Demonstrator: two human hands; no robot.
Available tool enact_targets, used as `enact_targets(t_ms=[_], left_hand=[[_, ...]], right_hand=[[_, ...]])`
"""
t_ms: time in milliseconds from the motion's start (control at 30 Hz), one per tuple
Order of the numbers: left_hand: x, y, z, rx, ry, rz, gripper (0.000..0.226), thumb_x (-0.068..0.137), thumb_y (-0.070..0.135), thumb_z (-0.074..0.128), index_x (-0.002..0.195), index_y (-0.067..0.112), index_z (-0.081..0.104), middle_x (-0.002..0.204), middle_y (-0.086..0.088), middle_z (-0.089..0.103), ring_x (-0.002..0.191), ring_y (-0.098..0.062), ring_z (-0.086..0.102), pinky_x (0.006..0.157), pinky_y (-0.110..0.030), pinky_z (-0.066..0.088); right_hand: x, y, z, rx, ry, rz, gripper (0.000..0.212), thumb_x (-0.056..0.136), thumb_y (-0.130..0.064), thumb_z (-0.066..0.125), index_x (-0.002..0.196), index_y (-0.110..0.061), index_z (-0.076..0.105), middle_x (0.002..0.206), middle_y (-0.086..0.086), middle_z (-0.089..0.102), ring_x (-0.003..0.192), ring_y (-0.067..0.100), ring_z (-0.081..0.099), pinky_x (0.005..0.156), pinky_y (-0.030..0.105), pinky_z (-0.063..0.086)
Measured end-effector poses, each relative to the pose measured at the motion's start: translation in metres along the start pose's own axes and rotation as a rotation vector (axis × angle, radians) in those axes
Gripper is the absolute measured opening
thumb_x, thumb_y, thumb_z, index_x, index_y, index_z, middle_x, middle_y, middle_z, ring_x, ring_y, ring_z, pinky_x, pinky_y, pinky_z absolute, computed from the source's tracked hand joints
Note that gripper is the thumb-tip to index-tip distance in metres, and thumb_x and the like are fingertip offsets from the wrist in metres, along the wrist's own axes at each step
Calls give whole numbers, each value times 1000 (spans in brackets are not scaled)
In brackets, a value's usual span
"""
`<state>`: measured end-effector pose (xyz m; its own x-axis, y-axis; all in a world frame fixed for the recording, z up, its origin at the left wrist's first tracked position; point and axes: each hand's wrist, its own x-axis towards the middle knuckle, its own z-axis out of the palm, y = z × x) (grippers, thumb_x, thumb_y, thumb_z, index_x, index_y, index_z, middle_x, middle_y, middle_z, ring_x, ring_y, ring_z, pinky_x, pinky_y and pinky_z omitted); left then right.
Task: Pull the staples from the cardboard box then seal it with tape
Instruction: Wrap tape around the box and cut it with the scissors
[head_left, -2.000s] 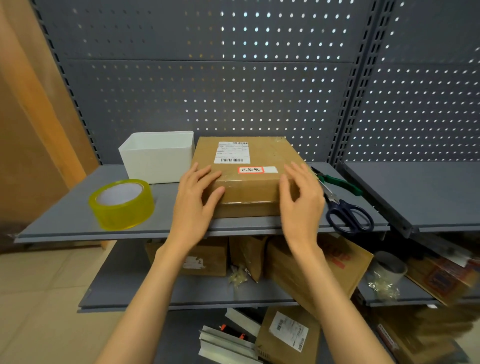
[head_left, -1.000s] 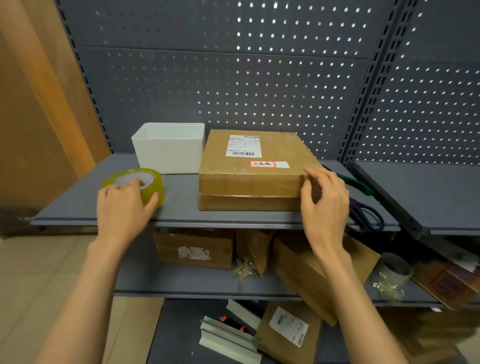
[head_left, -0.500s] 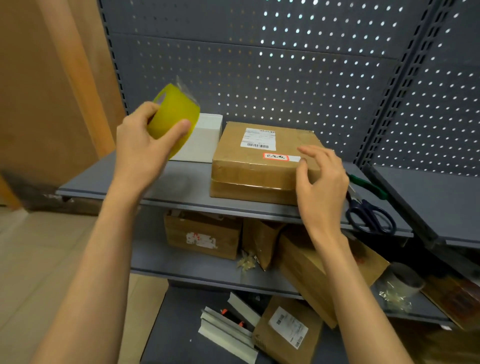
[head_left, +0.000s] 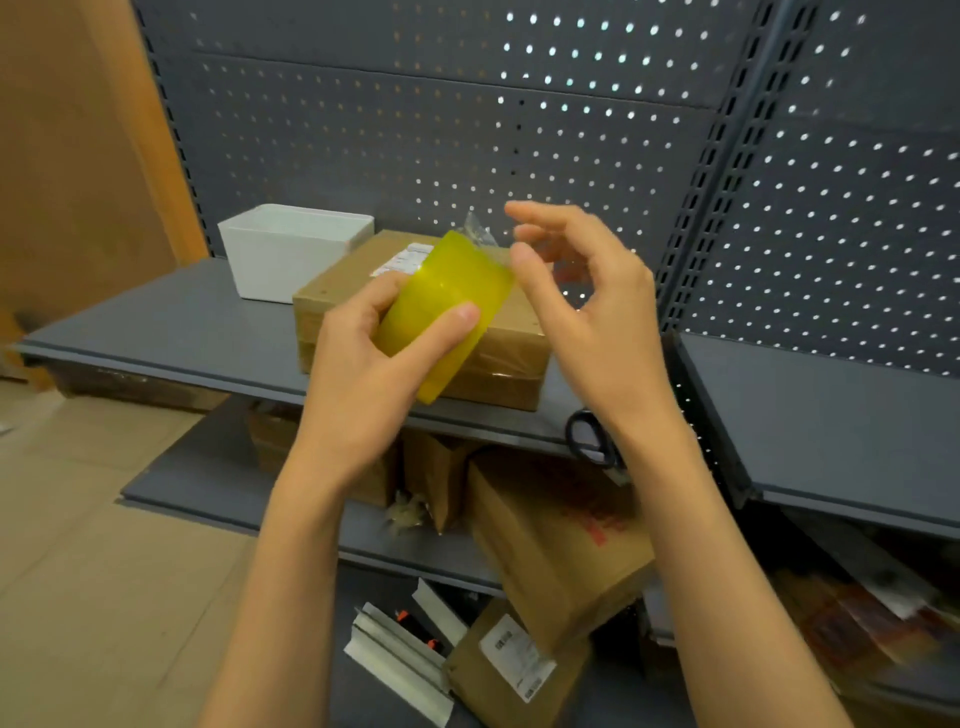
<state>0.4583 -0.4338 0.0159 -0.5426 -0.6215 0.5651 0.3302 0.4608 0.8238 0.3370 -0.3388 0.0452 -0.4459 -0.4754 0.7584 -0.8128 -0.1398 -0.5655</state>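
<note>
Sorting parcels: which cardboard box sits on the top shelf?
The flat box beside the white bin, behind the tape roll; the others sit lower.

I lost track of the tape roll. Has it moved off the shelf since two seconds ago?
Yes. The tape roll has left the shelf left of the white bin; the left hand holds it raised before the cardboard box.

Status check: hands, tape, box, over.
Left hand holds tape roll above cardboard box. Right hand open, at loose tape end. Box on shelf, nothing blocking.
</note>
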Motion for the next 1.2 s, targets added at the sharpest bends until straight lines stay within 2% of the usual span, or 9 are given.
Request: enact_targets(t_ms=[100,233,467,567,633,767,933,1000,1200], left_hand=[[-13,0,19,-1,-10,7,8,80,30,68,88,30,66,79,18,67,72,3,60,63,-10,45],[-25,1,34,29,-13,-19,11,80,29,69,90,30,65,79,20,66,71,5,59,62,-9,43],[-28,3,35,114,-64,-65,16,77,34,69,91,27,65,83,13,66,71,1,59,60,-12,46],[-24,2,33,132,-100,-94,21,75,37,70,92,26,65,86,8,67,76,-6,61,62,-22,50],[-21,0,33,145,-133,-109,26,74,40,70,94,25,65,87,6,66,78,-9,62,64,-26,50],[-16,-2,36,177,-184,-103,23,75,40,68,92,26,64,83,14,64,76,-4,60,61,-13,44],[-12,-4,35,169,-201,-93,22,75,39,68,93,26,65,85,11,65,76,-3,60,63,-15,46],[-10,-5,34,164,-198,-92,23,76,39,68,94,25,65,87,10,66,76,-3,60,63,-15,46],[-8,-5,30,149,-292,-167,24,73,48,69,86,28,63,80,8,66,71,-8,63,62,-26,52]], right_hand=[[-2,9,-11,93,-125,44,23,93,-16,56,114,-17,64,106,-4,67,100,6,60,90,28,48],[-6,19,-21,202,-209,101,22,93,-18,56,114,-20,63,101,-4,69,97,5,63,92,36,49],[-6,32,-25,278,-193,146,20,88,-11,63,106,-18,69,99,-8,69,96,5,63,90,27,49],[-6,38,-26,316,-186,199,20,86,-9,64,104,-17,69,99,-4,70,95,7,65,87,23,50],[-6,42,-27,322,-191,240,18,86,-10,65,101,-16,71,99,-3,72,95,8,66,87,25,52],[-7,50,-30,311,-189,263,13,86,-12,65,95,-15,73,93,-3,73,91,9,67,85,32,53],[-11,56,-23,252,-94,310,14,84,-20,67,82,-33,69,108,-4,56,105,7,56,92,41,47],[-10,56,-19,223,-55,303,13,83,-21,68,80,-34,68,110,-5,54,109,8,54,91,37,46],[-10,56,-13,375,-104,348,11,88,-17,61,81,-22,67,77,-14,68,78,1,61,72,17,48]])
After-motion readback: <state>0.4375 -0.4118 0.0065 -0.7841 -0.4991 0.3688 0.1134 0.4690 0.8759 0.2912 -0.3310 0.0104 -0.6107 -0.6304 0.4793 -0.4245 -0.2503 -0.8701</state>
